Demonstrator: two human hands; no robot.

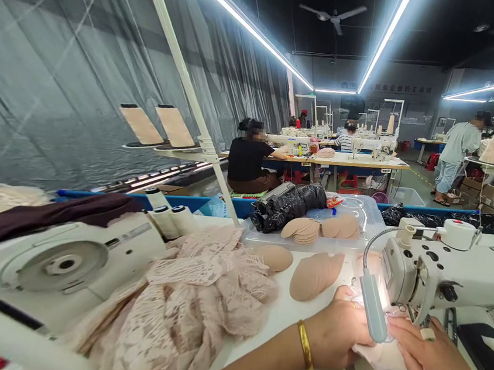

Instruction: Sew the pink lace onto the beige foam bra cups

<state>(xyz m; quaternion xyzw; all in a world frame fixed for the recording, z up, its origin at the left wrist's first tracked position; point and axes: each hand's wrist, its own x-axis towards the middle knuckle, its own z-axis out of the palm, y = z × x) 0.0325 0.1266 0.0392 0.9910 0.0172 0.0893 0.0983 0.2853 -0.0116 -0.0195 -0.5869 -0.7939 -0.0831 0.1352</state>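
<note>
My left hand [340, 330], with a gold bangle at the wrist, is closed on a piece of pale pink fabric [381, 361] at the sewing machine. My right hand [426, 348] lies on the same fabric, fingers stretched out flat beside the needle area. A white sewing machine [423, 274] stands above both hands. Its grey lamp [373, 307] lights the work and hides some of my left fingertips. Left of my hands, beige oval pads [314, 277] lie fanned on the white table. A heap of pale pink lace [191, 297] spreads further left.
A second machine [71, 261] lies at the left, with thread cones [176, 127] on a stand above. Behind the table edge, a clear plastic lid [367, 212] bears more pads [302, 229] and a black plastic bundle [289, 207]. Other people [250, 159] sit at machines further back.
</note>
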